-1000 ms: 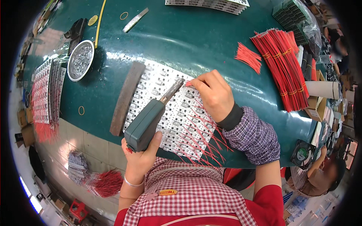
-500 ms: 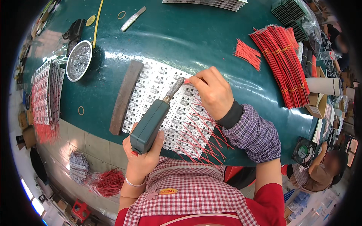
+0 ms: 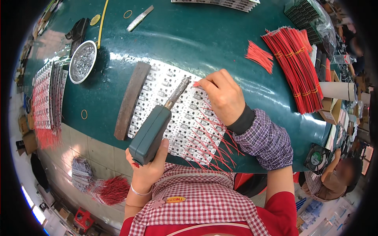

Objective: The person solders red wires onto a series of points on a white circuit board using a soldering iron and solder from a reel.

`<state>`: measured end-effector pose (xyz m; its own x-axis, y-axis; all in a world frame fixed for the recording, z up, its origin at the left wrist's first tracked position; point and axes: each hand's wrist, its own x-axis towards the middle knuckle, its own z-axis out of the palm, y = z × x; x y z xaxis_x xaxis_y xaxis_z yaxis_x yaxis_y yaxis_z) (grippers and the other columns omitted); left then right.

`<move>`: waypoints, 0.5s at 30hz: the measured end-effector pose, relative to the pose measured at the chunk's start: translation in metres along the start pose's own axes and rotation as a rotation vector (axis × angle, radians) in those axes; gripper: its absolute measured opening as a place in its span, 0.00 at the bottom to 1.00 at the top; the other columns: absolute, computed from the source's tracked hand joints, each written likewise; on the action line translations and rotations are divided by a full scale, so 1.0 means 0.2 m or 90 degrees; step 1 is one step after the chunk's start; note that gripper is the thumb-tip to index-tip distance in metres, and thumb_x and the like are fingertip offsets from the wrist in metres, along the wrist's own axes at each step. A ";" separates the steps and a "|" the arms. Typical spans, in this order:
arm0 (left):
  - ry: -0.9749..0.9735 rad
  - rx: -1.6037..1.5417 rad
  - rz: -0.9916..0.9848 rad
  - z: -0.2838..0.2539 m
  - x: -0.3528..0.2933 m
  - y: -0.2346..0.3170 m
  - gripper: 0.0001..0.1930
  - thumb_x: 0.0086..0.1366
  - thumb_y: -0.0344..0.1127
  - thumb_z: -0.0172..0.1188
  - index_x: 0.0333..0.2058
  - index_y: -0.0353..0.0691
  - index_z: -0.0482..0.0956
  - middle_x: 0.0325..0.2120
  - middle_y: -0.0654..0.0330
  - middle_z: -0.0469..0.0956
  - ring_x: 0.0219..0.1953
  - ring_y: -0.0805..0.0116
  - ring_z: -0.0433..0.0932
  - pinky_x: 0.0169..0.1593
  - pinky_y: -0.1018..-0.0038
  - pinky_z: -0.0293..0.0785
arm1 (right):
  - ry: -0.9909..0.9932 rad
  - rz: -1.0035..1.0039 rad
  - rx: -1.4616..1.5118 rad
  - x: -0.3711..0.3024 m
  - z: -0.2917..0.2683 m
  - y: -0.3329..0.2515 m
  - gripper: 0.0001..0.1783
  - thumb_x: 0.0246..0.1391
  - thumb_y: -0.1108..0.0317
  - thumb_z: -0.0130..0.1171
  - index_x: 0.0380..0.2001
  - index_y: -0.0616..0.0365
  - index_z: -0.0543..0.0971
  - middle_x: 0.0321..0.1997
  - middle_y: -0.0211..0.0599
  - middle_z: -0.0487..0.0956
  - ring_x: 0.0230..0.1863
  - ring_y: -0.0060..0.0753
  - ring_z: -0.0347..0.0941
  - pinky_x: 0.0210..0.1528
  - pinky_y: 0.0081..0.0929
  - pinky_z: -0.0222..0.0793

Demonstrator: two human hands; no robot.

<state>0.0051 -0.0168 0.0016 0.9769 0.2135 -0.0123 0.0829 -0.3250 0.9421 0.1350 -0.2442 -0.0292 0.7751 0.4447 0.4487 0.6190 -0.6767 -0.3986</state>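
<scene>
My left hand is wrapped round the dark green body of a soldering gun, its metal tip slanting up over a white circuit board panel. The panel carries rows of small black and silver parts. Just right of the tip, my right hand pinches a short red wire at the panel's upper right edge. Several red wires stick out from the panel's right and lower part. Against its left edge lies a dark brown bar.
A white bowl of shiny metal bits stands at the left, beside stacked wired panels. Bundled red wires and a loose red wire pile lie at the right. A small fan sits near the edge; a co-worker is beyond.
The soldering gun has shifted slightly left and down in my left hand, its tip drawing a little away from the red wire. My right hand stays almost in place.
</scene>
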 end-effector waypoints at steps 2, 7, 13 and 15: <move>0.012 -0.020 0.002 0.01 0.01 0.02 0.10 0.57 0.24 0.72 0.38 0.31 0.85 0.27 0.60 0.84 0.25 0.76 0.79 0.31 0.76 0.75 | -0.003 0.002 0.000 0.00 0.00 0.00 0.18 0.40 0.85 0.62 0.38 0.64 0.83 0.36 0.38 0.78 0.38 0.42 0.75 0.37 0.36 0.76; 0.023 -0.040 0.006 0.01 0.02 0.05 0.09 0.58 0.25 0.73 0.37 0.31 0.85 0.27 0.61 0.84 0.25 0.76 0.79 0.31 0.77 0.75 | 0.032 0.009 0.041 -0.03 0.02 0.02 0.18 0.43 0.86 0.64 0.40 0.62 0.83 0.36 0.37 0.78 0.37 0.42 0.75 0.37 0.36 0.74; 0.045 -0.035 -0.007 -0.02 0.02 0.06 0.09 0.57 0.26 0.74 0.37 0.32 0.85 0.27 0.61 0.84 0.25 0.76 0.79 0.30 0.77 0.74 | 0.061 0.003 0.025 -0.03 -0.01 -0.05 0.17 0.45 0.87 0.65 0.40 0.60 0.83 0.33 0.37 0.77 0.35 0.41 0.74 0.34 0.35 0.72; 0.042 0.027 0.050 -0.04 0.02 0.01 0.09 0.57 0.26 0.74 0.37 0.32 0.85 0.28 0.61 0.84 0.25 0.76 0.79 0.31 0.77 0.74 | 0.051 0.014 0.023 -0.04 -0.02 -0.09 0.17 0.45 0.86 0.65 0.39 0.60 0.84 0.32 0.37 0.76 0.33 0.40 0.74 0.33 0.35 0.71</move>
<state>0.0070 -0.0101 0.0059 0.9655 0.2463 0.0844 0.0165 -0.3816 0.9242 0.1179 -0.2376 -0.0233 0.7764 0.3806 0.5024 0.6077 -0.6635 -0.4365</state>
